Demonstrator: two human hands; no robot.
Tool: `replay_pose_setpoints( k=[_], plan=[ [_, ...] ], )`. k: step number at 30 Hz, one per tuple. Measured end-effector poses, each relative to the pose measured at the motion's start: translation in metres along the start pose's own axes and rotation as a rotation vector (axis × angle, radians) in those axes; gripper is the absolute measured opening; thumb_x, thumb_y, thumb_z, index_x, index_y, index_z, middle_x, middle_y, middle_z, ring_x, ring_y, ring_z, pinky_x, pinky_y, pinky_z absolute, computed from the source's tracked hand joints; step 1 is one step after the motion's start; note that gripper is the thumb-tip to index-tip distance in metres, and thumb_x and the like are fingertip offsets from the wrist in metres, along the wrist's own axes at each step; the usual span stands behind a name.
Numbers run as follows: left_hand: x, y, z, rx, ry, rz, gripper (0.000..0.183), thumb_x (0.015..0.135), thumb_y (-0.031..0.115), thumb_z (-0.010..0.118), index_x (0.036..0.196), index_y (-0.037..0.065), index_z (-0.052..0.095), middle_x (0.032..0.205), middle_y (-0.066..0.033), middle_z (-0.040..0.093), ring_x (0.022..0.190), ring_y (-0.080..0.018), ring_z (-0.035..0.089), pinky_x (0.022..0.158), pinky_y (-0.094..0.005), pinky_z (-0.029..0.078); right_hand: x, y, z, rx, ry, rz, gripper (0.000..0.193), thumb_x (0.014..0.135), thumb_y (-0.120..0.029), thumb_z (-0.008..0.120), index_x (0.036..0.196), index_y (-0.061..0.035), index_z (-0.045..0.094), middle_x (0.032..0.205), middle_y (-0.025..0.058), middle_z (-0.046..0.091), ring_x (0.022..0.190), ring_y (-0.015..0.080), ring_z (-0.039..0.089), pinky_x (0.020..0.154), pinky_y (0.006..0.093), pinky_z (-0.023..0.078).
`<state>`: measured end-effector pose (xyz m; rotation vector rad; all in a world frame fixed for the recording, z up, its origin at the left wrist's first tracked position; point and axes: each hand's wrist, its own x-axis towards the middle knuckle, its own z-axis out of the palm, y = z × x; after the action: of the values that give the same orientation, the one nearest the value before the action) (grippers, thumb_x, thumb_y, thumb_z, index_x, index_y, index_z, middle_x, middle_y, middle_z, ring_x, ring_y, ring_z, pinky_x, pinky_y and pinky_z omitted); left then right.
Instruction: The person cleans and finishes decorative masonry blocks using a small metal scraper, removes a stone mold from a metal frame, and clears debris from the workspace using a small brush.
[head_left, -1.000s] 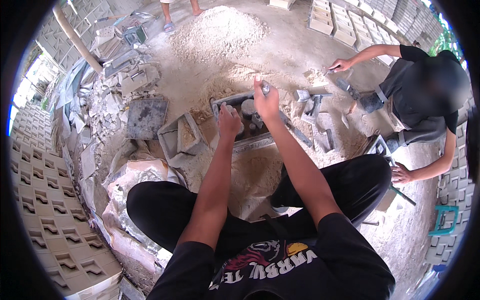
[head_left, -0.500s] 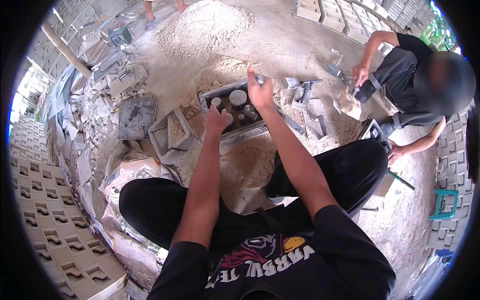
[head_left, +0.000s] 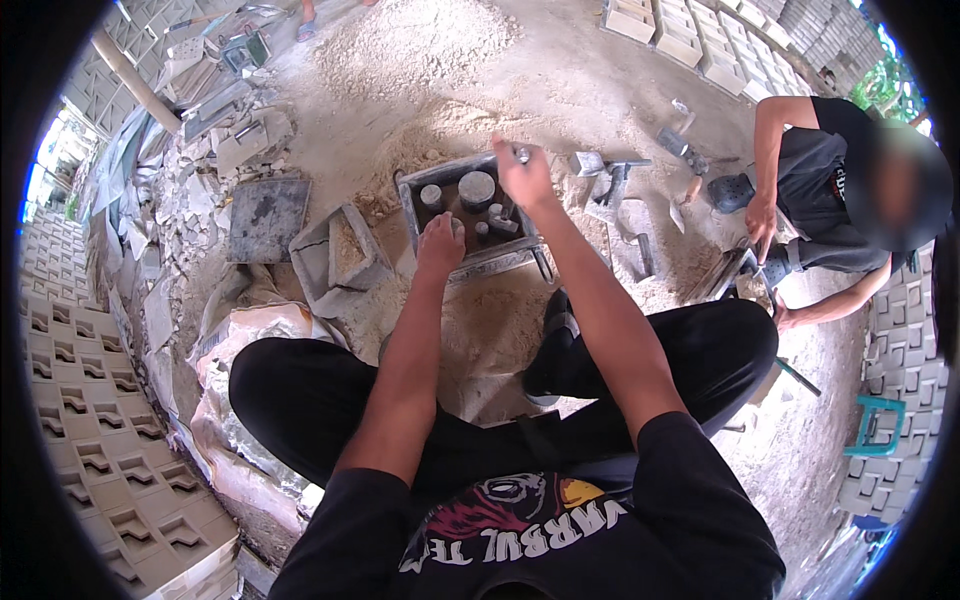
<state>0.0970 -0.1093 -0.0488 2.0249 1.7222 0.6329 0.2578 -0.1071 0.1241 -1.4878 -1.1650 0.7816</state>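
Note:
A rectangular metal mould box (head_left: pixel 500 262) stands on the dusty ground before me. Inside it are several grey cylinders, among them a wide one (head_left: pixel 477 189) and a narrower one (head_left: pixel 431 197) at the left. My left hand (head_left: pixel 440 245) is over the box's near left part, its fingers closed around the top of a short grey cylinder (head_left: pixel 457 226). Above the far right corner, my right hand (head_left: pixel 526 180) is curled into a fist with the thumb raised. A small metal rod end (head_left: pixel 523 155) shows in its grip. A dark metal loop (head_left: pixel 543 264) hangs at the near right corner.
Left of the box lie a grey angular block (head_left: pixel 340 262), a dark flat plate (head_left: pixel 268 220) and rubble. A pale powder heap (head_left: pixel 420 45) rises beyond. Metal tools (head_left: pixel 608 185) and a trowel (head_left: pixel 690 195) lie at right, near a crouching co-worker (head_left: pixel 810 185) with another mould.
My left hand has shifted from the left cylinder toward the nearer one. The dark metal piece at the near right corner now points toward me. The co-worker's raised trowel is now down, their hand at the mould.

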Motion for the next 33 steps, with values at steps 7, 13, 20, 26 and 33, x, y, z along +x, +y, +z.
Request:
replay_pose_setpoints(
  k=[7,13,20,26,33],
  plan=[
    [0.011,0.014,0.010,-0.084,0.004,-0.101,0.040,0.089,0.029,0.047,0.119,0.004,0.055,0.122,-0.0176,0.057,0.115,-0.0357,0.052,0.098,-0.0456,0.040,-0.004,0.020,0.010,-0.095,-0.023,-0.144,0.037,0.094,-0.026,0.058,0.071,0.0028,0.062,0.062,0.0018,0.059,0.061,0.0081,0.046,0.057,0.0293,0.042],
    [0.013,0.008,0.014,-0.136,0.038,-0.119,0.040,0.089,0.030,0.046,0.119,0.005,0.055,0.123,-0.0171,0.057,0.115,-0.0355,0.052,0.095,-0.0470,0.042,-0.010,0.015,-0.004,0.044,0.218,-0.065,0.038,0.093,-0.031,0.060,0.082,0.0055,0.063,0.072,0.0073,0.063,0.067,0.0112,0.053,0.058,0.0326,0.044],
    [0.006,0.021,0.009,-0.076,-0.065,-0.101,0.049,0.089,0.039,0.051,0.128,0.010,0.050,0.138,-0.0170,0.044,0.129,-0.0346,0.040,0.104,-0.0479,0.035,0.004,0.023,-0.023,0.087,0.138,-0.033,0.046,0.094,-0.036,0.057,0.073,0.0056,0.060,0.066,0.0107,0.061,0.062,0.0145,0.055,0.059,0.0337,0.044],
    [-0.002,0.008,0.005,-0.033,-0.109,-0.046,0.049,0.089,0.041,0.054,0.134,0.024,0.048,0.148,-0.0164,0.032,0.139,-0.0348,0.024,0.110,-0.0535,0.023,-0.001,-0.002,-0.001,0.118,0.089,-0.036,0.041,0.093,-0.036,0.057,0.073,-0.0002,0.063,0.062,0.0041,0.058,0.062,0.0123,0.052,0.061,0.0314,0.044],
    [-0.004,0.032,-0.004,0.128,-0.264,0.130,0.045,0.089,0.032,0.056,0.133,0.028,0.048,0.148,-0.0123,0.032,0.141,-0.0332,0.021,0.111,-0.0560,0.021,0.003,-0.001,0.005,0.071,0.129,-0.073,0.052,0.094,-0.042,0.055,0.063,0.0002,0.054,0.055,-0.0003,0.048,0.057,0.0083,0.041,0.054,0.0315,0.038]
  ],
)
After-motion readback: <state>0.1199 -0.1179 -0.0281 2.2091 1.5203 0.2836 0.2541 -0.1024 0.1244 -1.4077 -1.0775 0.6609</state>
